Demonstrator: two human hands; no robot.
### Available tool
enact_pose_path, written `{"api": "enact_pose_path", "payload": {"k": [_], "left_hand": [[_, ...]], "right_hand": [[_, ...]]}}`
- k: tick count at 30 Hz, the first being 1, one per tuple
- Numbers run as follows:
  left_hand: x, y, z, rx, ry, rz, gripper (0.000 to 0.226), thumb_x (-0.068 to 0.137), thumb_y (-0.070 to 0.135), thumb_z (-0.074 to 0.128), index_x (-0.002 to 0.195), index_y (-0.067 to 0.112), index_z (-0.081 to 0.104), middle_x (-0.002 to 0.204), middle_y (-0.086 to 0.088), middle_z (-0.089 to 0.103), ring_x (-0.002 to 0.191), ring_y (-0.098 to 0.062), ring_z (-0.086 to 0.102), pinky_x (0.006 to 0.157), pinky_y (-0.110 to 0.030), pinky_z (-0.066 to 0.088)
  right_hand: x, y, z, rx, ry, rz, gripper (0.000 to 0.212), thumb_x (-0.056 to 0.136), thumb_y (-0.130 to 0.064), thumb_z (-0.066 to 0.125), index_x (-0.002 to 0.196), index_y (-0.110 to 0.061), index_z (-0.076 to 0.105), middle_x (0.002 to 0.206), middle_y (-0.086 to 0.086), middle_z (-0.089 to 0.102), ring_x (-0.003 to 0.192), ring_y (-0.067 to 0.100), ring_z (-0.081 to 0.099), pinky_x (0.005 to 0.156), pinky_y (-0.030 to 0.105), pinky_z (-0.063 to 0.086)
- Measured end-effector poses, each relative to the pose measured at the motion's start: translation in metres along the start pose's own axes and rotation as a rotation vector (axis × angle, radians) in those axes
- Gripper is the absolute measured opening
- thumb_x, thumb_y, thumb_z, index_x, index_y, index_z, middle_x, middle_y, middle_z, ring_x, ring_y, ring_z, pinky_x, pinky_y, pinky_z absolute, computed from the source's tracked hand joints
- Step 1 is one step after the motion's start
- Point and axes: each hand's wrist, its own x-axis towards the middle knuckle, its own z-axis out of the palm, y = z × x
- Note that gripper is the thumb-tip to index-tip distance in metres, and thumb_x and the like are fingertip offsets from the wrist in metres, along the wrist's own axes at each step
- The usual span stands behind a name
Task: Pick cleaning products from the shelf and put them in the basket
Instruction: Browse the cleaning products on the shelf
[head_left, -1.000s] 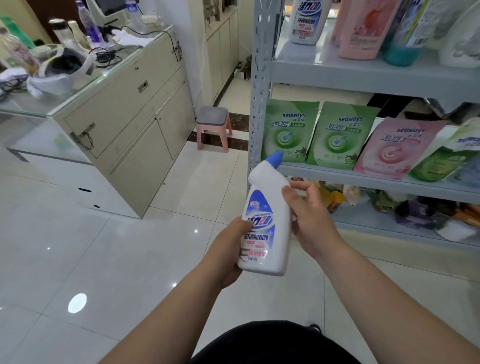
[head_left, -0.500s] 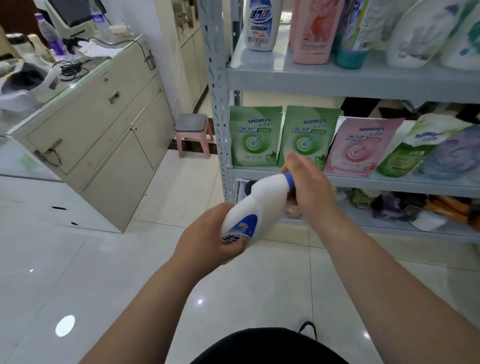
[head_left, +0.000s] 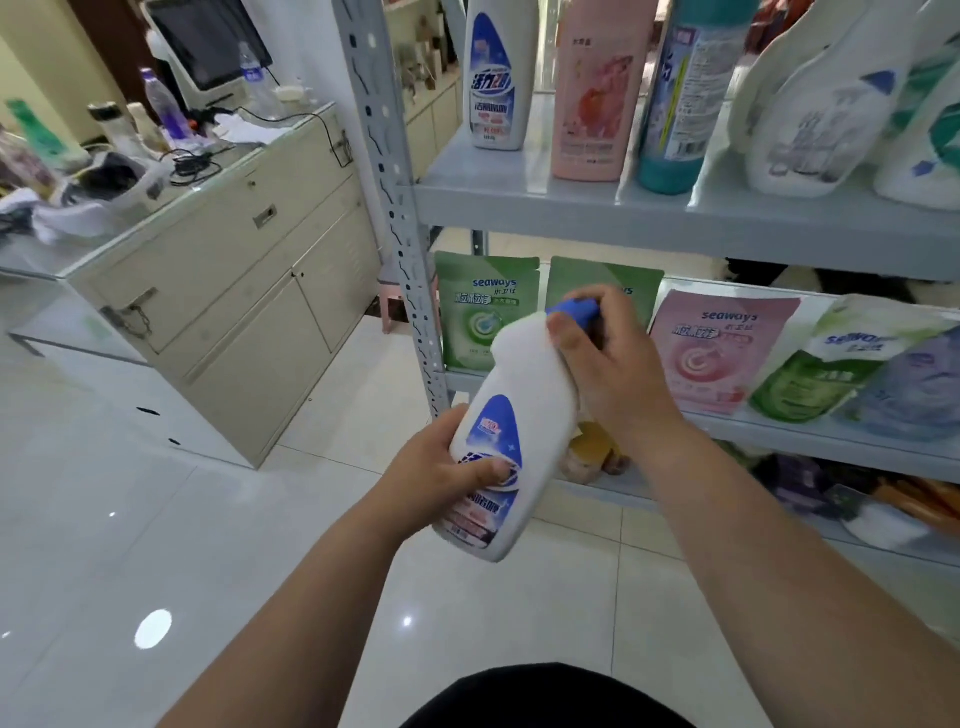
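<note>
A white cleaner bottle (head_left: 519, 395) with a blue label and blue cap is tilted in front of me, its neck leaning toward the shelf. My left hand (head_left: 441, 475) grips its lower body, thumb across the label. My right hand (head_left: 608, 358) is curled round the neck and blue cap. A matching white bottle (head_left: 497, 73) stands on the upper board of the grey metal shelf (head_left: 675, 213). No basket is in view.
Pink (head_left: 597, 88), teal (head_left: 680, 93) and white bottles line the upper board. Green (head_left: 483, 312) and pink (head_left: 711, 348) refill pouches lean on the middle board. A beige cabinet (head_left: 234, 291) with clutter stands left. A pink stool (head_left: 389, 296) sits behind the shelf post.
The bottle went from upright to tilted, and my right hand slid up from its side to the cap. My view swung right and up toward the shelf.
</note>
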Motion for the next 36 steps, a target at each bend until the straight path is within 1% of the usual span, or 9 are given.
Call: {"api": "enact_pose_path", "payload": {"k": [3,6,11,15,20,25,29,33,36], "left_hand": [[0.014,0.018,0.016,0.069,0.087,0.024,0.048,0.072,0.064,0.072,0.112,0.045,0.056,0.099,0.023,0.073,0.087,-0.004,0.074,0.072,-0.024,0.061],[0.026,0.037,0.031,-0.122,0.141,0.044,0.025,0.084,0.058,0.065,0.108,0.056,0.058,0.104,0.015,0.076,0.092,-0.012,0.076,0.073,-0.030,0.063],[0.058,0.077,0.033,-0.252,0.279,0.068,0.025,0.087,0.040,0.055,0.110,0.043,0.063,0.102,0.004,0.077,0.090,-0.019,0.076,0.075,-0.037,0.061],[0.093,0.114,0.008,-0.192,0.311,0.162,0.030,0.092,0.045,0.048,0.113,0.028,0.061,0.099,-0.002,0.075,0.088,-0.024,0.075,0.078,-0.050,0.063],[0.167,0.146,-0.053,-0.225,0.518,0.345,0.031,0.095,0.034,0.061,0.125,0.030,0.059,0.115,0.003,0.065,0.107,-0.018,0.068,0.087,-0.031,0.058],[0.266,0.169,-0.088,0.008,0.554,0.321,0.076,0.088,0.029,0.079,0.152,0.026,0.037,0.140,0.006,0.052,0.119,-0.005,0.054,0.098,-0.030,0.048],[0.320,0.183,-0.102,0.017,0.588,0.342,0.085,0.075,0.022,0.091,0.145,0.023,0.041,0.105,0.023,0.048,0.081,0.014,0.059,0.064,-0.003,0.044],[0.356,0.181,-0.118,-0.002,0.472,0.335,0.078,0.075,0.021,0.092,0.134,0.022,0.041,0.124,-0.002,0.060,0.111,-0.022,0.064,0.094,-0.044,0.058],[0.371,0.179,-0.124,-0.024,0.429,0.274,0.060,0.078,0.021,0.090,0.123,0.022,0.050,0.111,0.000,0.068,0.099,-0.020,0.068,0.096,-0.051,0.057]], "right_hand": [[0.006,0.011,-0.016,0.192,-0.177,0.160,0.056,0.082,-0.056,0.069,0.129,-0.055,0.038,0.108,-0.005,0.068,0.090,0.006,0.071,0.076,0.029,0.061],[0.014,0.021,-0.031,0.193,-0.271,0.210,0.071,0.082,-0.051,0.073,0.139,-0.054,0.032,0.114,-0.002,0.071,0.094,0.012,0.075,0.078,0.034,0.063],[0.045,0.022,-0.049,0.255,-0.339,0.172,0.056,0.090,-0.040,0.077,0.135,-0.055,0.046,0.111,-0.016,0.073,0.096,0.008,0.075,0.070,0.028,0.063],[0.093,-0.003,-0.062,0.238,-0.283,0.089,0.055,0.078,-0.055,0.079,0.121,-0.069,0.048,0.111,-0.019,0.073,0.097,0.008,0.075,0.073,0.032,0.064],[0.150,-0.023,-0.072,0.170,-0.137,-0.026,0.071,0.071,-0.064,0.078,0.133,-0.066,0.043,0.118,-0.021,0.070,0.104,0.007,0.072,0.086,0.045,0.063],[0.179,-0.030,-0.070,0.138,-0.045,-0.071,0.065,0.073,-0.064,0.078,0.130,-0.065,0.046,0.122,-0.021,0.069,0.107,0.005,0.071,0.086,0.043,0.063],[0.194,-0.029,-0.063,0.153,-0.017,-0.058,0.064,0.071,-0.062,0.079,0.127,-0.065,0.048,0.123,-0.019,0.069,0.110,0.006,0.070,0.088,0.044,0.063],[0.204,-0.030,-0.055,0.134,0.011,-0.080,0.059,0.072,-0.058,0.079,0.121,-0.069,0.049,0.122,-0.021,0.069,0.111,0.005,0.069,0.089,0.045,0.063],[0.210,-0.028,-0.051,0.116,0.025,-0.082,0.058,0.073,-0.057,0.078,0.121,-0.069,0.049,0.123,-0.020,0.069,0.113,0.007,0.069,0.091,0.049,0.061]]}}
